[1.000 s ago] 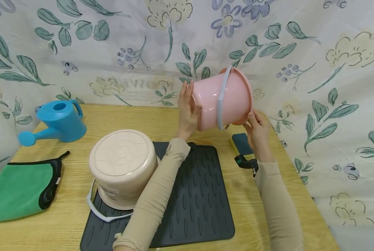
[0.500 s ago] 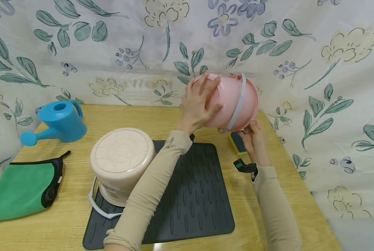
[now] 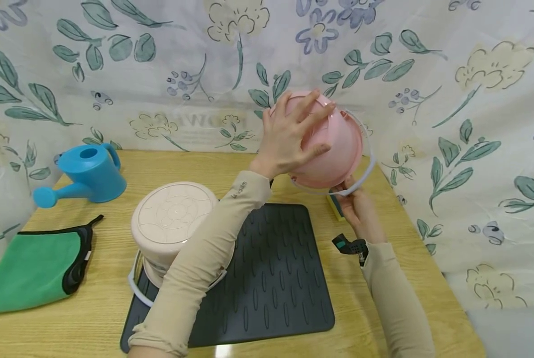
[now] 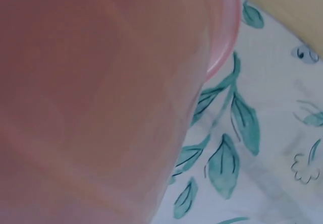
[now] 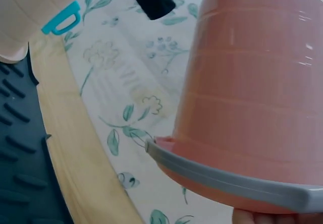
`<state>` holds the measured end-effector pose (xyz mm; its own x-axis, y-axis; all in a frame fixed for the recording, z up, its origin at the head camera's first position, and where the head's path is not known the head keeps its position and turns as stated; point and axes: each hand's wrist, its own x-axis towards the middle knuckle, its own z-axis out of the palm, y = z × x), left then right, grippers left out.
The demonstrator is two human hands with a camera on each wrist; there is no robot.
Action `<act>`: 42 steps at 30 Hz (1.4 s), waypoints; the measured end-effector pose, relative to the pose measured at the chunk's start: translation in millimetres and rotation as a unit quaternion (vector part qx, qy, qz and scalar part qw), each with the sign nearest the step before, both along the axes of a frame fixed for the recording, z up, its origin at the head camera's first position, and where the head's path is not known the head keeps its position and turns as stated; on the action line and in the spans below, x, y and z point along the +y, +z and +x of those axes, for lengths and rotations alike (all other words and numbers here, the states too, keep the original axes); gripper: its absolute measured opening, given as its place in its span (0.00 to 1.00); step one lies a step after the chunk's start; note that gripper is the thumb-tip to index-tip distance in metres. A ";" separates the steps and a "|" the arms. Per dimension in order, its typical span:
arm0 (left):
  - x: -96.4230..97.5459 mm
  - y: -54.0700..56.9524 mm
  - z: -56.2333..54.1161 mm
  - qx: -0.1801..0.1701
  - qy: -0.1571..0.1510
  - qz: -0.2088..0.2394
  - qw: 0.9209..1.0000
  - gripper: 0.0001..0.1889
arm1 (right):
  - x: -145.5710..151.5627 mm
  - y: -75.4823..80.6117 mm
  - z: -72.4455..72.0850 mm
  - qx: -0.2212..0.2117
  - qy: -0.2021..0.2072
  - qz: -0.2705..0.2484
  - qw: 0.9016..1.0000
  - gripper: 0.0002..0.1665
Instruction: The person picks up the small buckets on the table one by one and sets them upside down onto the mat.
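A pink bucket (image 3: 343, 151), tipped with its base toward me, is held in the air over the back right of the table. My left hand (image 3: 282, 139) grips the base, its fingers spread across the bottom and its thumb on the side. From underneath, my right hand (image 3: 360, 211) holds the rim; its fingertips (image 5: 270, 219) show at the bottom edge in the right wrist view. The grey handle (image 5: 227, 181) swings down around the rim near that hand. The bucket's wall fills much of the left wrist view, and its inside is hidden.
A beige bucket (image 3: 170, 214) stands upside down on a dark ridged mat (image 3: 289, 268), partly behind my left sleeve. A yellow and dark sponge (image 3: 337, 206) lies below the right hand. To the left are a blue watering can (image 3: 98, 176) and a green cloth (image 3: 34, 263).
The pink bucket has turned so that its base faces me more, and its handle has dropped toward the right hand. My left hand has spread over the base; my right hand has moved further under the rim.
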<state>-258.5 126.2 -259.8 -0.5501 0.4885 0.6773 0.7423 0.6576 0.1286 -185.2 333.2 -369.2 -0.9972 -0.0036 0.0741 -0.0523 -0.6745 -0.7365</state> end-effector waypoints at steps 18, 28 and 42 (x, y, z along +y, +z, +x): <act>-5.1 20.9 22.8 -0.083 -0.018 -0.192 0.978 0.36 | -41.7 -25.0 49.7 -0.176 0.040 -0.086 0.980 0.17; -3.3 22.0 39.6 -0.141 -0.046 -0.248 0.957 0.35 | -66.5 -33.7 83.4 -0.252 0.025 -0.113 0.961 0.26; -3.9 -1.9 61.3 -0.171 -0.060 -0.298 0.937 0.34 | -83.1 -50.0 128.7 -0.280 0.032 -0.116 0.952 0.20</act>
<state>-197.3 122.3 -261.7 -0.6019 0.7964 0.0579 0.7981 0.6025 0.0086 -56.5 250.1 -419.2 -0.8787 -0.1148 -0.4634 0.3527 -0.8103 -0.4680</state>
